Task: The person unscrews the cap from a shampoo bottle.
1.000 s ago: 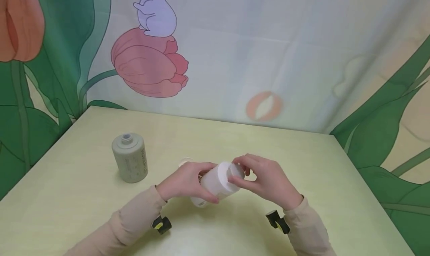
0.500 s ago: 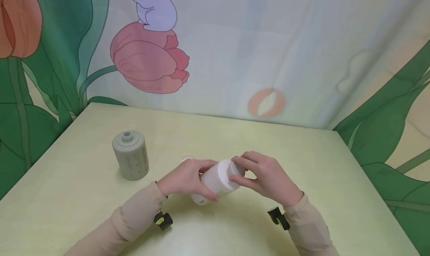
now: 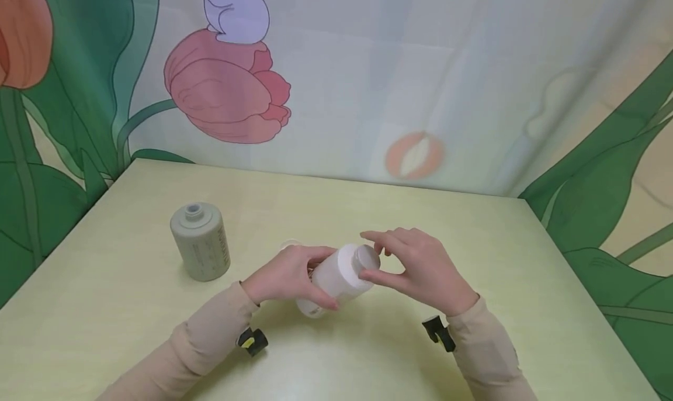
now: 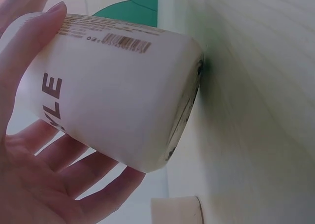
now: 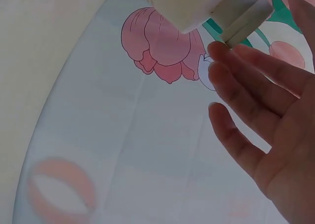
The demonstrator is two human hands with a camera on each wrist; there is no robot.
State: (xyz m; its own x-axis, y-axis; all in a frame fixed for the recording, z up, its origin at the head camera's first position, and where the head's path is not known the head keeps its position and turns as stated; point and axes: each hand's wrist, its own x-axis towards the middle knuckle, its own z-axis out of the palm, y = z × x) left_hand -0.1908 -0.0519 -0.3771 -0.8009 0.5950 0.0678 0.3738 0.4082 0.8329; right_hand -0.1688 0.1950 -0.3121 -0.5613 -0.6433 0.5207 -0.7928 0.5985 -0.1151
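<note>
A white bottle (image 3: 333, 277) is tilted over the table, its capped end up and to the right. My left hand (image 3: 286, 278) grips its body, thumb on one side and fingers on the other; dark lettering and a barcode show in the left wrist view. At the cap (image 3: 365, 258), my right hand (image 3: 420, 266) has its fingers spread and loosely bent, not closed round it. In the right wrist view, fingertips lie close to the cap (image 5: 246, 19); whether they touch it I cannot tell.
A grey-green bottle (image 3: 201, 246) with an open neck stands upright on the table (image 3: 473, 249) at left. Behind my left hand, a small pale round object (image 3: 290, 243) is partly hidden. A patterned curtain (image 3: 336, 85) hangs behind the table.
My right hand's fingers have loosened and spread from the cap they held earlier. The left hand keeps its grip on the bottle. The head view has shifted slightly.
</note>
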